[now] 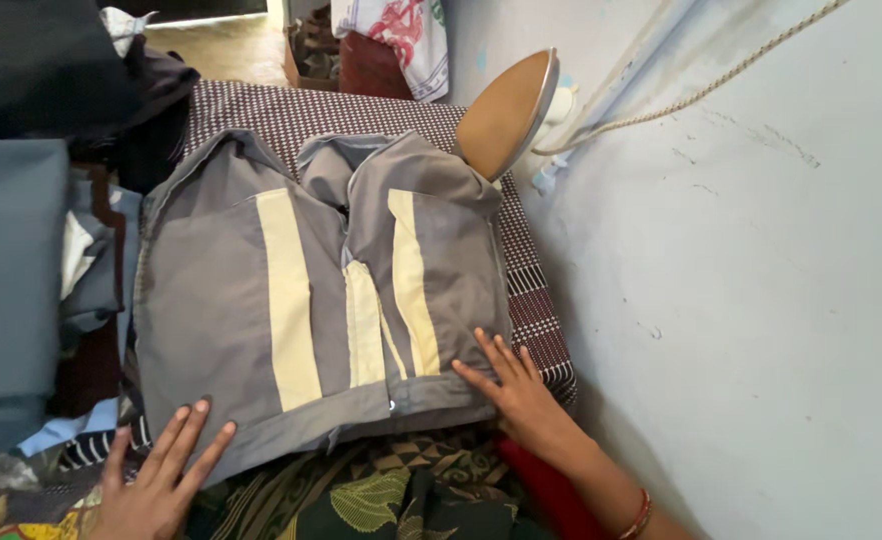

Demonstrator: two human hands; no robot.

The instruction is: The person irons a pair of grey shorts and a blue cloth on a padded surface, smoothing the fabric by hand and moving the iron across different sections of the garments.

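Ironing pad: we see checked maroon-and-white cloth, flat, running away from us along the wall.
Shirt: we see soft grey cotton with cream stripes, folded on the pad, collar pointing away, long axis toward us.
Iron: smooth tan soleplate, upright beyond the collar.
Left hand: open, fingers spread flat on the hem.
Right hand: open, pressing the hem's corner.

no packages, labels, signs, screens visible
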